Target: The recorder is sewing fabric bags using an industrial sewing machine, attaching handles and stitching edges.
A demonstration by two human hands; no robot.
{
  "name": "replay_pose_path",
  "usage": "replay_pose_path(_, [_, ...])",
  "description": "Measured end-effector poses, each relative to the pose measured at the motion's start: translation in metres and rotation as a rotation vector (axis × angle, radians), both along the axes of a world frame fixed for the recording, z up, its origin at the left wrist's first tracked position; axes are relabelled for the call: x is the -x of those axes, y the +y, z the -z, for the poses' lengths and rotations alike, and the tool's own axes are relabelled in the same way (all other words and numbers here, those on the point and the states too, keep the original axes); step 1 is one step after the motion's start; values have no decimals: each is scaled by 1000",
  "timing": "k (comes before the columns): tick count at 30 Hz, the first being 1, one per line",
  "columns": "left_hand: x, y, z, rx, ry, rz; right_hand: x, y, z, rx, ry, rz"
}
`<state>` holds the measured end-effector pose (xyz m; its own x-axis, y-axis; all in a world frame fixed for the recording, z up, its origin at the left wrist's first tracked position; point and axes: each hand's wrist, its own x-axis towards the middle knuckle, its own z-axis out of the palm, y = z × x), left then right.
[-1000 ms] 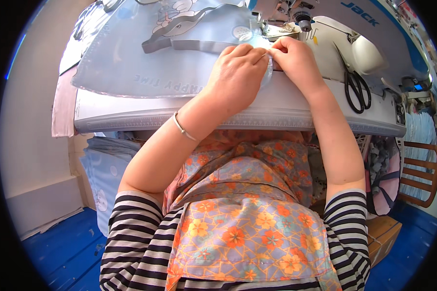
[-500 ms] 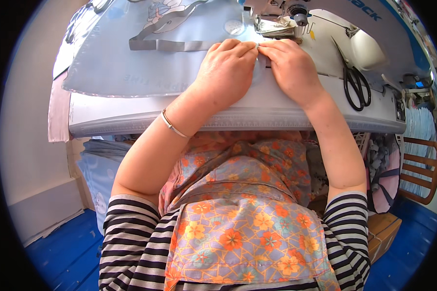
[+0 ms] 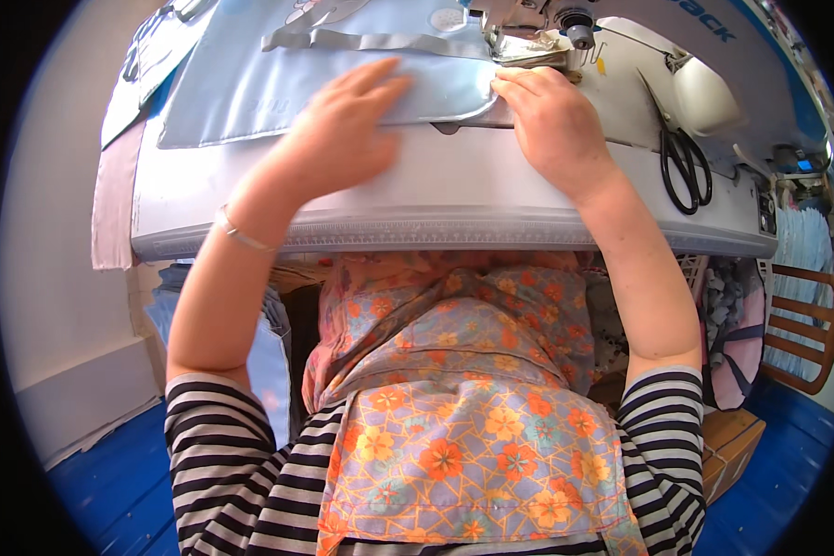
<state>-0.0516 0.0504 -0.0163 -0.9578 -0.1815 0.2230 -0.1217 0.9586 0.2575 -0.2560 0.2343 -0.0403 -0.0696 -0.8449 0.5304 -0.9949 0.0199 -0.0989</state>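
A light blue fabric panel [image 3: 435,93] with a printed figure lies on the white sewing machine table [image 3: 435,171]. Across it runs a grey strap [image 3: 371,42], its right end near the machine's needle area. My right hand [image 3: 556,125] is closed, fingertips pinching the panel's right edge just in front of the sewing machine [image 3: 579,28]. Over the near part of the panel is my left hand [image 3: 347,130], slightly blurred, fingers stretched out and apart with nothing in them. Whether its fingertips touch the cloth I cannot tell.
Black-handled scissors [image 3: 684,171] lie on the table to the right of my right hand. A ruler strip [image 3: 435,230] follows the table's front edge. Folded blue cloth [image 3: 278,352] hangs below at left. At right are a wooden chair [image 3: 806,324] and a cardboard box [image 3: 732,454].
My left hand has let go beside my right hand and moved left. The panel's near edge and the strap have shifted away from me. The right hand stays almost in place.
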Motion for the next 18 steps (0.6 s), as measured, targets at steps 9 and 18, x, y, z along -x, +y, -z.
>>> replay_pose_path(9, [-94,-82,3,495,-64,-296,-1,-3,2,3,8,21])
replay_pose_path(18, [-122,-44,-2,496,-14,-335,2,0,3,-8,1,14])
